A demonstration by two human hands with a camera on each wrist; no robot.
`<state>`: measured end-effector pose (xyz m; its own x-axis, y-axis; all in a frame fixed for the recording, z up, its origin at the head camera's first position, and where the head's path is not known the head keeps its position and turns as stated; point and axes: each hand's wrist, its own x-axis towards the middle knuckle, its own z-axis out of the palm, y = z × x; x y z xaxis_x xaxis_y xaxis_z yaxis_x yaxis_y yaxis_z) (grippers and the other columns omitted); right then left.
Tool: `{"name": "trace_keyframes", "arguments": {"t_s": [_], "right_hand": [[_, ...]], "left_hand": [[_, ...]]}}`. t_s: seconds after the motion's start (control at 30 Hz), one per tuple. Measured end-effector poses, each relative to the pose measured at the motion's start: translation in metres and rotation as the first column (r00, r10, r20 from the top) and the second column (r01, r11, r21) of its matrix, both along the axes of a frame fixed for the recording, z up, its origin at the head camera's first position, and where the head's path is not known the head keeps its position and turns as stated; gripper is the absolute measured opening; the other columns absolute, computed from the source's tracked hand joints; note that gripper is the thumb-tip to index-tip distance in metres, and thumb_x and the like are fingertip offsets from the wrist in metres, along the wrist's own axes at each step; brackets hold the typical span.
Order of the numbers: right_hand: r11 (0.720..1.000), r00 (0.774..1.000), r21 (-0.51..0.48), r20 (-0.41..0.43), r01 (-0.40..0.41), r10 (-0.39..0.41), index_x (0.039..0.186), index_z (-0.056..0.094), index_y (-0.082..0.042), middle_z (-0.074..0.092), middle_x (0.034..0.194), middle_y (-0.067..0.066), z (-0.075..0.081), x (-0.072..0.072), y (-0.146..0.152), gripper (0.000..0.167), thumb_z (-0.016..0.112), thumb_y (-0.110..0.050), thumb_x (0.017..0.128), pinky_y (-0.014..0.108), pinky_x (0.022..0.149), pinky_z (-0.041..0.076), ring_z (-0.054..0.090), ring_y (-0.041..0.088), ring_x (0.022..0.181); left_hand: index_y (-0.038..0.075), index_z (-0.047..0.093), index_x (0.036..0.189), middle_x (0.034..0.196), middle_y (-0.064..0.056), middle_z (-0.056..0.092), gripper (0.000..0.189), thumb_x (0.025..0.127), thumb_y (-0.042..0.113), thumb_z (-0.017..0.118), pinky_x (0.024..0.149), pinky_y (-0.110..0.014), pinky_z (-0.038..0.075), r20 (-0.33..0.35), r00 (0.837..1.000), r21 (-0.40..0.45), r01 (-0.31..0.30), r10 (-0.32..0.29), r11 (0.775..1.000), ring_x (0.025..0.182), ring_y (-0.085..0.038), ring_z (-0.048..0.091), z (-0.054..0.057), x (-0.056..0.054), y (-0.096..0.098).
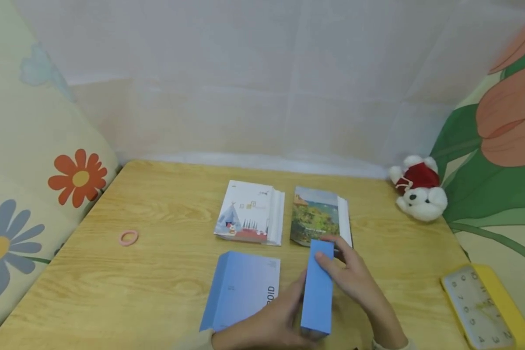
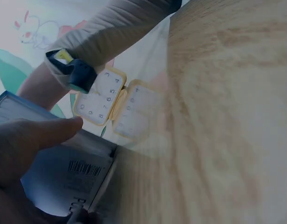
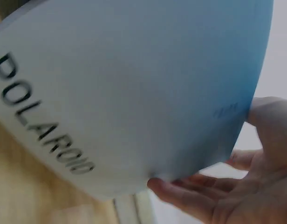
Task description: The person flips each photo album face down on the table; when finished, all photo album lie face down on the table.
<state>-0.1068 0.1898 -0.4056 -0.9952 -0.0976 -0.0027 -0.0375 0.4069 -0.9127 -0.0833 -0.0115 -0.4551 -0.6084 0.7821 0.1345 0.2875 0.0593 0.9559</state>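
Both hands hold a thick blue photo album [image 1: 317, 287] on edge above the table, its plain blue spine facing up. POLAROID is printed on its pale blue cover in the right wrist view; a barcode shows on its other side in the left wrist view. The left hand [image 1: 273, 311] grips its near lower part, thumb along the page edge. At the far end, the right hand [image 1: 352, 272] has its thumb on the spine and its fingers around the far edge. Beside the left hand lies a second blue album [image 1: 247, 287], partly covered by the forearm.
Behind lie a white illustrated album [image 1: 245, 214] and a landscape-cover album [image 1: 317, 214]. A pink ring [image 1: 129, 237] is at left on the wooden table [image 1: 166, 209]. At right are a white plush toy [image 1: 422, 201] with red clothing and a yellow clock [image 1: 485, 306].
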Motion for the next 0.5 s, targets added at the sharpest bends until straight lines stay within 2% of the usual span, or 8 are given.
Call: {"name": "trace_keyframes", "arguments": {"t_s": [0.07, 0.17, 0.27, 0.33, 0.4, 0.5], "right_hand": [[0.999, 1.000, 0.051, -0.002, 0.011, -0.010, 0.135, 0.058, -0.014, 0.055, 0.138, 0.015, 0.003, 0.001, -0.002, 0.046, 0.070, -0.029, 0.094, 0.055, 0.095, 0.048, 0.053, 0.039, 0.123], [0.997, 1.000, 0.076, 0.002, 0.011, -0.011, 0.136, 0.058, -0.017, 0.052, 0.142, 0.014, 0.004, 0.002, -0.003, 0.050, 0.073, -0.031, 0.091, 0.057, 0.098, 0.045, 0.052, 0.037, 0.125], [0.999, 0.999, 0.009, -0.013, -0.034, 0.034, 0.138, 0.057, -0.015, 0.049, 0.145, 0.016, 0.001, 0.002, 0.002, 0.049, 0.071, -0.029, 0.093, 0.058, 0.101, 0.042, 0.049, 0.038, 0.128], [0.996, 0.997, -0.048, -0.016, -0.073, 0.073, 0.140, 0.055, -0.013, 0.047, 0.147, 0.018, -0.002, 0.002, 0.008, 0.049, 0.068, -0.027, 0.096, 0.057, 0.098, 0.045, 0.049, 0.040, 0.128], [0.989, 0.994, -0.095, -0.008, -0.111, 0.111, 0.144, 0.051, -0.010, 0.043, 0.149, 0.022, -0.005, 0.003, 0.016, 0.050, 0.064, -0.023, 0.098, 0.057, 0.096, 0.047, 0.046, 0.044, 0.129], [0.987, 0.992, -0.107, 0.035, -0.118, 0.122, 0.148, 0.045, -0.007, 0.039, 0.151, 0.023, -0.008, 0.006, 0.028, 0.053, 0.061, -0.023, 0.100, 0.056, 0.097, 0.047, 0.042, 0.047, 0.132]], "left_hand": [[0.028, -0.014, 0.157, 0.159, 0.000, 0.024, 0.126, 0.079, 0.023, 0.085, 0.112, -0.032, 0.034, -0.002, 1.000, 0.033, 0.001, -0.001, 0.999, 0.137, -0.014, 0.037, -0.005, 0.000, 0.005], [0.028, -0.017, 0.157, 0.157, 0.002, 0.028, 0.128, 0.078, 0.024, 0.085, 0.110, -0.033, 0.036, -0.065, 0.997, 0.013, -0.030, 0.031, 0.999, 0.135, -0.013, 0.040, -0.007, 0.001, 0.009], [0.024, -0.015, 0.158, 0.160, -0.004, 0.023, 0.127, 0.079, 0.034, 0.085, 0.112, -0.037, 0.034, -0.131, 0.988, -0.120, -0.096, 0.080, 0.988, 0.140, -0.020, 0.035, -0.005, 0.005, 0.007], [0.019, -0.011, 0.159, 0.162, -0.011, 0.019, 0.126, 0.079, 0.041, 0.083, 0.113, -0.042, 0.034, -0.170, 0.980, -0.240, -0.138, 0.098, 0.961, 0.142, -0.027, 0.031, -0.002, 0.006, 0.005], [0.015, -0.005, 0.160, 0.162, -0.019, 0.017, 0.122, 0.080, 0.048, 0.081, 0.111, -0.046, 0.035, -0.221, 0.970, -0.355, -0.172, 0.096, 0.919, 0.143, -0.035, 0.029, 0.001, 0.008, 0.004], [0.011, 0.004, 0.160, 0.159, -0.025, 0.020, 0.118, 0.079, 0.052, 0.079, 0.107, -0.052, 0.039, -0.280, 0.957, -0.455, -0.202, 0.076, 0.867, 0.140, -0.040, 0.033, 0.006, 0.008, 0.004]]}}
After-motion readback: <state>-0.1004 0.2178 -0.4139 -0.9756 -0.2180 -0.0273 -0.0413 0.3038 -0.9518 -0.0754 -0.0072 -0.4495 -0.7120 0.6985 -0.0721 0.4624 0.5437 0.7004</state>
